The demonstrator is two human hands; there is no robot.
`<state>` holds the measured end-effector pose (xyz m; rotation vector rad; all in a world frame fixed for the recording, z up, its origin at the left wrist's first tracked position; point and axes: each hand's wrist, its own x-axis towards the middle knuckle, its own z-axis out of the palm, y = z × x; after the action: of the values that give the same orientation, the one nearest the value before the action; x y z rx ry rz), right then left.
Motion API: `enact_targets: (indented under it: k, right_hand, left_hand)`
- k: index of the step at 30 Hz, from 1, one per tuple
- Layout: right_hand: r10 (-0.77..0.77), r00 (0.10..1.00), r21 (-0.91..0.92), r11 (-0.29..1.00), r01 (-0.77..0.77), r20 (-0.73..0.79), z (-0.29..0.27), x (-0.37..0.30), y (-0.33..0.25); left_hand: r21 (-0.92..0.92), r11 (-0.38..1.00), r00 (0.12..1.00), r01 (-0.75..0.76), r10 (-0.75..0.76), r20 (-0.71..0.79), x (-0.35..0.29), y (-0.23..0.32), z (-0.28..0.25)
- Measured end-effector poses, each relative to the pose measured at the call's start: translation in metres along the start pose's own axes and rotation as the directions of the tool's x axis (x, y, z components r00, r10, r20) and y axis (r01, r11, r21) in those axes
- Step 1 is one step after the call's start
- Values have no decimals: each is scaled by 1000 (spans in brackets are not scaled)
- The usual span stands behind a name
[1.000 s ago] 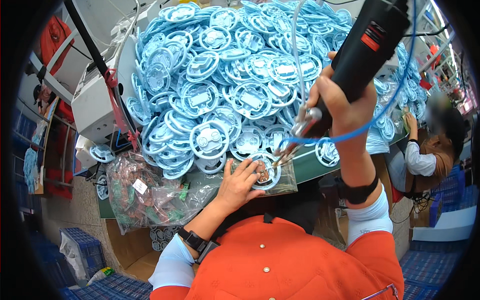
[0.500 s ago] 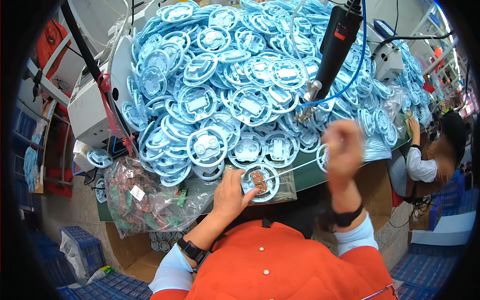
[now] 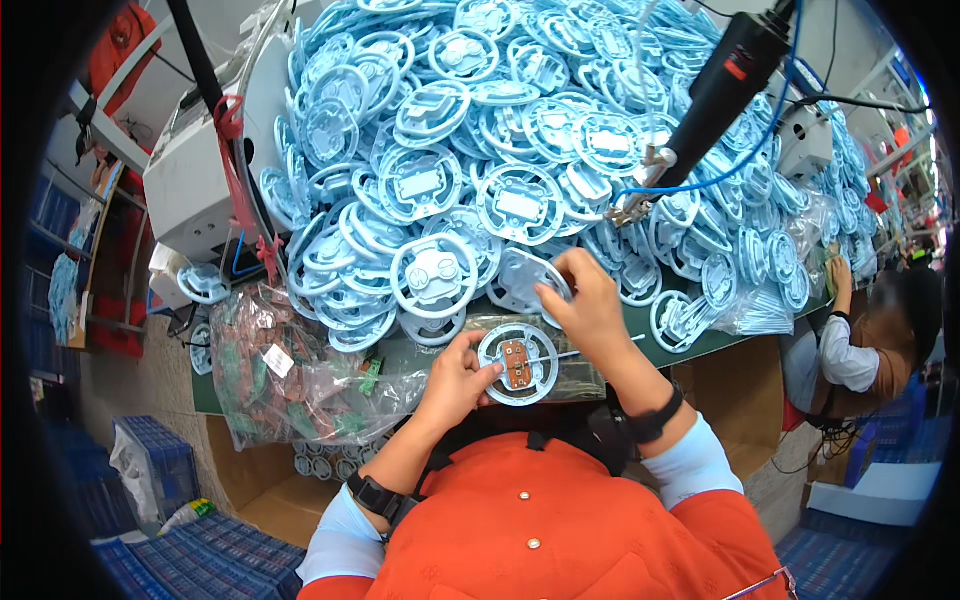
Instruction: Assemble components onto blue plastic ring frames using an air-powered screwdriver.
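My left hand grips the left rim of a light-blue plastic wheel, thumb on its face. A small brown circuit board sits in the middle of that wheel. A thin pale rod sticks out to its right, partly hidden by my right wrist. Just beyond, my right hand pinches a second light-blue wheel by its right edge; this one is tilted at the front of the heap.
A heap of light-blue wheels covers the table. A clear bag of brown and green boards lies at left. A black powered screwdriver with a blue hose hangs at right. A co-worker sits far right.
My right hand has moved left from beside the rod's end and taken hold of a second wheel. My left hand still holds the wheel with the board. The whole view has shifted slightly.
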<state>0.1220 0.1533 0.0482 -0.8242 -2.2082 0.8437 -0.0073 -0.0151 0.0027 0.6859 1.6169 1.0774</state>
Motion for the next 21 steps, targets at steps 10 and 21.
enact_targets:
  k: [10, 21]
  right_hand:
    - [-274, 881, -239, 892, 382, 385, -13, -71, -25]
    - [-150, 745, -103, 954, 282, 650, -11, -40, 0]
  left_hand:
    - [-215, 977, 996, 15, 3, 86, 7, -13, -6]
    - [-303, 949, 986, 89, -41, 161, 6, -12, -9]
